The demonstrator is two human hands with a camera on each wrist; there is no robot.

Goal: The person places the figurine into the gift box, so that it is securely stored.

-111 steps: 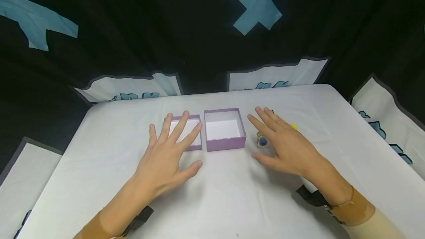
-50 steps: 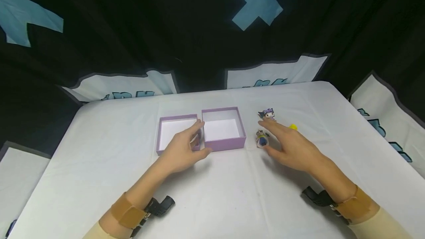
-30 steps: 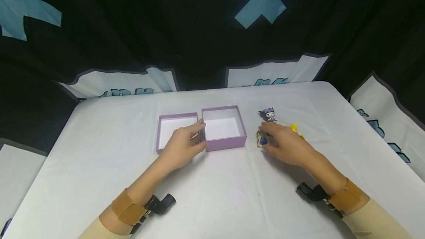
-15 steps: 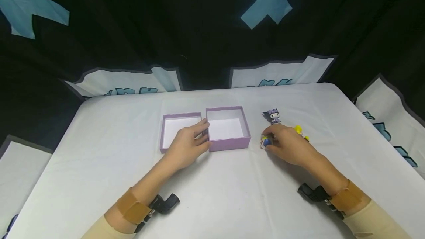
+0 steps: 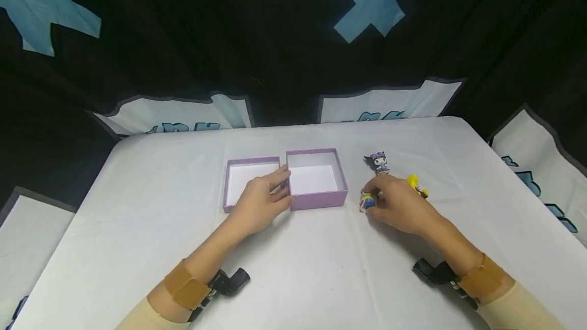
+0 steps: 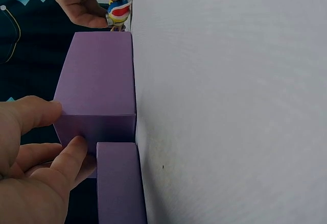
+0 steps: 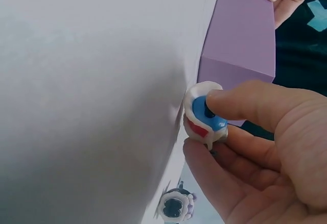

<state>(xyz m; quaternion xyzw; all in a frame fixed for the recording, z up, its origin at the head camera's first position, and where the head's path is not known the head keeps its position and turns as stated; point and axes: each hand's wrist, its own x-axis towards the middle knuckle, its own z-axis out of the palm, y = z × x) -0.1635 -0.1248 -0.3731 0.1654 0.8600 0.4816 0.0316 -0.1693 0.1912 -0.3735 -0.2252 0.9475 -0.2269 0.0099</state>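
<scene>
My left hand (image 5: 259,202) reaches over the shallow purple box half (image 5: 226,187) and holds the near left corner of the deeper purple box (image 5: 318,200). Its thumb is at the box's upper edge and a fingertip touches the left wall, as the left wrist view shows. To the right of the box, my right hand (image 5: 403,202) pinches a small toy figurine (image 7: 204,114) between thumb and fingers. That figurine has a blue, red and white rounded front; the fingers partly hide it. Both box halves stand with white insides facing up.
Behind the right hand stands a purple and black figurine (image 5: 380,162) with a white face. A yellow figurine (image 5: 414,182) is to that hand's right, partly covered by it. White cloth covers the table (image 5: 302,269), and a dark curtain (image 5: 284,39) hangs behind.
Both hands were spread above the table earlier. The left came down onto the box's left side; the right lowered and took the blue-fronted figurine between its fingers, tilting it slightly.
</scene>
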